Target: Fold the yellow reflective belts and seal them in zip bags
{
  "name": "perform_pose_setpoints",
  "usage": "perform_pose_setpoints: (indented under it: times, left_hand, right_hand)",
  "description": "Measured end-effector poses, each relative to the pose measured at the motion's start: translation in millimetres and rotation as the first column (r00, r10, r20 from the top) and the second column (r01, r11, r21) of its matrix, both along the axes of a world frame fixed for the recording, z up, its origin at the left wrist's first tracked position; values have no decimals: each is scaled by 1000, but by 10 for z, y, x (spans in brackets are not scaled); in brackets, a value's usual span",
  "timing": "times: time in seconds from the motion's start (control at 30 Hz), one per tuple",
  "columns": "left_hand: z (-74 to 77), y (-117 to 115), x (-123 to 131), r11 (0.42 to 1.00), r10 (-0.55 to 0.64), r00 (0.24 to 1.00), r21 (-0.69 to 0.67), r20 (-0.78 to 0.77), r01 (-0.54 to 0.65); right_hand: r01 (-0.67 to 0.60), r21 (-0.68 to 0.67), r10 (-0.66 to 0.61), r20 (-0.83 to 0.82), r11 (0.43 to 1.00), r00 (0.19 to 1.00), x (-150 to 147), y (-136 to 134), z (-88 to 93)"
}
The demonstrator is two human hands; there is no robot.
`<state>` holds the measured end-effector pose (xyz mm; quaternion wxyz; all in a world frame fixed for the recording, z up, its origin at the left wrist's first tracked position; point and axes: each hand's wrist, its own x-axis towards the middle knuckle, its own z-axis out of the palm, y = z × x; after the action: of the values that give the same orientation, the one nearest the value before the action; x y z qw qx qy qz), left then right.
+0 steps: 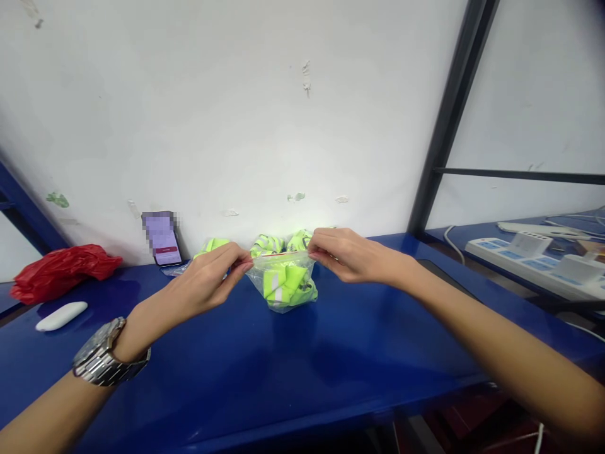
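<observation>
A clear zip bag hangs between my two hands above the blue table. Inside it is a folded neon-yellow reflective fabric item with a pale stripe. My left hand, with a metal watch on its wrist, pinches the left end of the bag's top edge. At the opposite end, my right hand pinches the same edge. The edge is stretched straight, with a thin red line along it; whether the zip is sealed I cannot tell. Behind the bag, more neon-yellow bundles lie against the wall, partly hidden.
On the blue table, a phone leans against the wall at left. A red plastic bag and a white oval case lie farther left. A dark flat object sits behind my right forearm. Beyond the black frame are power strips with cables.
</observation>
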<state>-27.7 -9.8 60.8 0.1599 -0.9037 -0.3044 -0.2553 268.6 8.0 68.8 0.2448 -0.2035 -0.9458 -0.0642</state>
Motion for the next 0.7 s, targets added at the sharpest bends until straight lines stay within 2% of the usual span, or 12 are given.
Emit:
perform_pose_setpoints:
  times: [0.27, 0.4, 0.57, 0.7]
  left_hand:
    - [-45, 10, 27, 994, -32, 999, 105, -21, 34]
    - [-50, 37, -21, 997, -41, 999, 59, -17, 42]
    - [-12, -27, -7, 1000, -2, 995, -29, -102, -1]
    - [-18, -30, 50, 1000, -17, 995, -27, -99, 14]
  right_hand:
    - [-43, 34, 44, -32, 999, 999, 13, 30, -45]
    - [-6, 9, 6, -10, 1000, 1000, 22, 34, -43]
    - [21, 22, -21, -4, 1000, 1000, -4, 7, -18]
    - [5, 18, -5, -10, 1000, 1000, -14, 13, -23]
